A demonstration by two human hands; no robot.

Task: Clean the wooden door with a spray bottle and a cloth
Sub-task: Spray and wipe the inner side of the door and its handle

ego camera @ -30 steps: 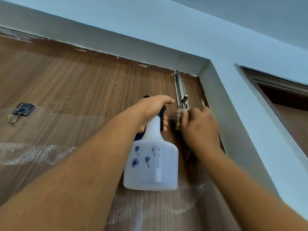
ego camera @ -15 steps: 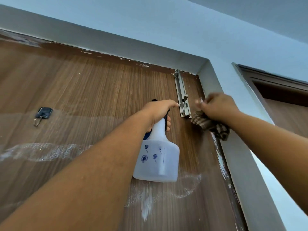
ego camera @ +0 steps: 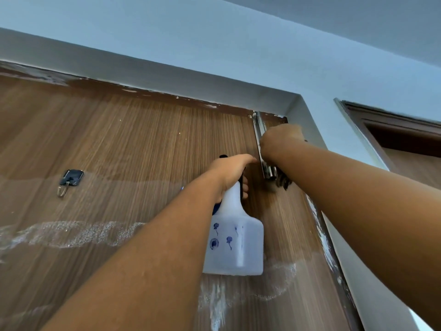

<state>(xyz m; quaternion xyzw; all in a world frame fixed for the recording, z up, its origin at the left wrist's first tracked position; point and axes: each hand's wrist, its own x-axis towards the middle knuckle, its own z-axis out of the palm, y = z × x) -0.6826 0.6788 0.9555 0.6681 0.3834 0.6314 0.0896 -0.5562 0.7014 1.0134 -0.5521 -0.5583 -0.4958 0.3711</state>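
The wooden door [ego camera: 133,144] fills my view, foamy streaks drying across its lower part. My right hand [ego camera: 280,142] presses the cloth [ego camera: 282,181] high at the far right corner beside the metal bolt [ego camera: 262,144]; only a dark scrap hangs below my wrist, so I cannot tell how the fingers lie. My left hand [ego camera: 235,169] is clamped round the neck of the spray bottle [ego camera: 235,244], held just left of it. I judge the wiping step is on; next the cloth should sweep down over the streaks. The bolt blocks a straight pass. A hook [ego camera: 69,180] hangs far left.
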